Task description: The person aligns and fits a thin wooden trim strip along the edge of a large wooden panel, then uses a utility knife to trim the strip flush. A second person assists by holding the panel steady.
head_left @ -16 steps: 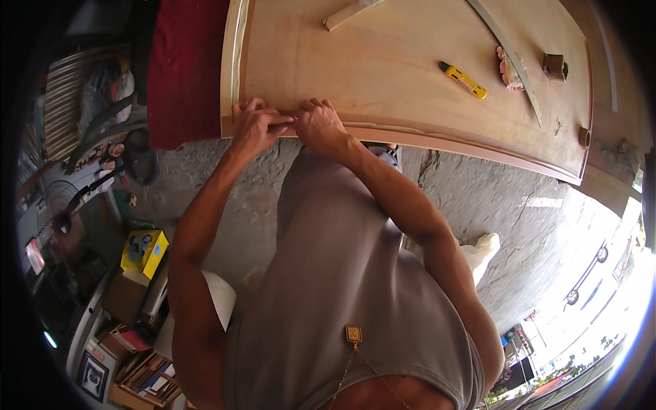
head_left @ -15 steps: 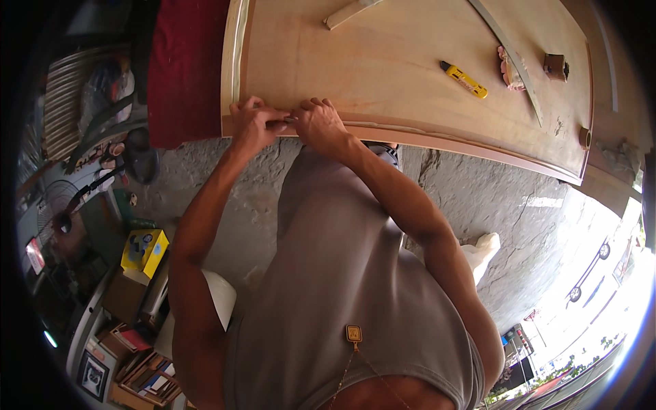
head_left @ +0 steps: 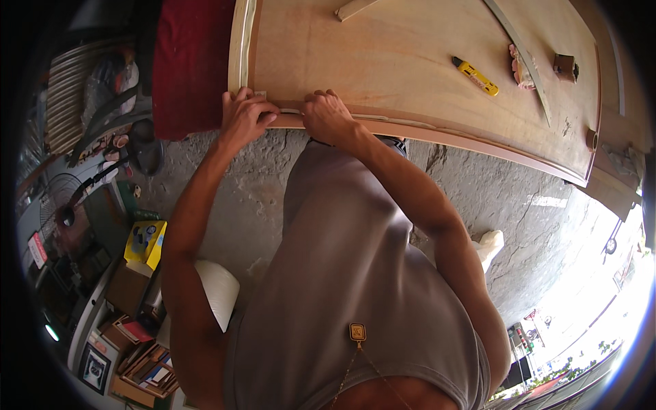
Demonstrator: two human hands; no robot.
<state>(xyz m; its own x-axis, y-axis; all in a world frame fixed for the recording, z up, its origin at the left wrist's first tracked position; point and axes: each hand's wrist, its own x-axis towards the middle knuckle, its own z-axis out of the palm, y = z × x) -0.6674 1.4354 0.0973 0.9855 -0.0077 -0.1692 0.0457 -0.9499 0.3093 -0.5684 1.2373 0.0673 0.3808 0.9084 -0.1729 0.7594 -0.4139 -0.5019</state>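
Observation:
A large wooden panel [head_left: 383, 61] with a raised border lies in front of me. A thin pale strip [head_left: 410, 124] runs along its near edge, and a short length shows between my hands. At the near left corner, my left hand [head_left: 244, 115] bends over the border, its index finger and thumb closed at the strip. To its right, my right hand [head_left: 328, 117] is closed on the strip, with its fingertips turned down out of sight. A yellow utility knife [head_left: 476, 76] with a black end rests on the panel, beyond my right hand.
On the panel's right side lie a long thin slat [head_left: 523, 55], a crumpled pinkish wad [head_left: 521, 68] and a brown tape roll [head_left: 566, 67]. Dark red cloth [head_left: 188, 75] adjoins its left side. A fan [head_left: 66, 215], a yellow box [head_left: 145, 244] and books crowd the lower left.
My left hand has shifted left toward the panel's corner, widening the gap between my hands. My right hand stays at nearly the same place on the edge. The whole view has shifted slightly.

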